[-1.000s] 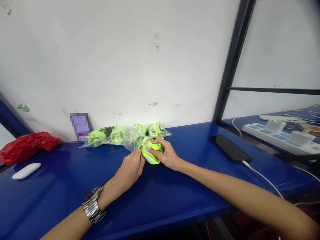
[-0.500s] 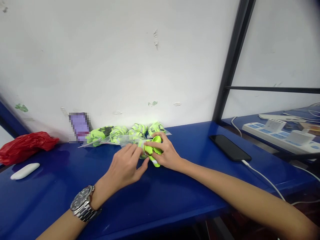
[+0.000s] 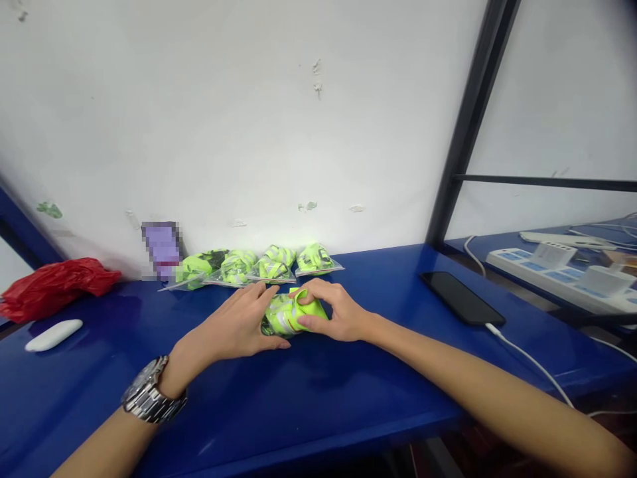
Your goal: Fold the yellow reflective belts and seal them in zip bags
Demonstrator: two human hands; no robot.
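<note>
Hands [image 3: 343,312] grasp a neon bundle [image 3: 284,317], four bagged packs [image 3: 273,263] just behind, red plastic [image 3: 60,287] left, black phone [image 3: 462,297] right.

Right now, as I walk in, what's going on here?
Someone's right hand pinches a neon bundle over the blue table. Their left hand curves around the bundle's other end, where clear plastic shows. Similar bagged bundles sit in a row by the wall.

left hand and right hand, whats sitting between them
In the head view, a yellow-green cloth bundle lies between the left hand and the right hand, pinched by the right; clear plastic seems to cover part of it.
</note>
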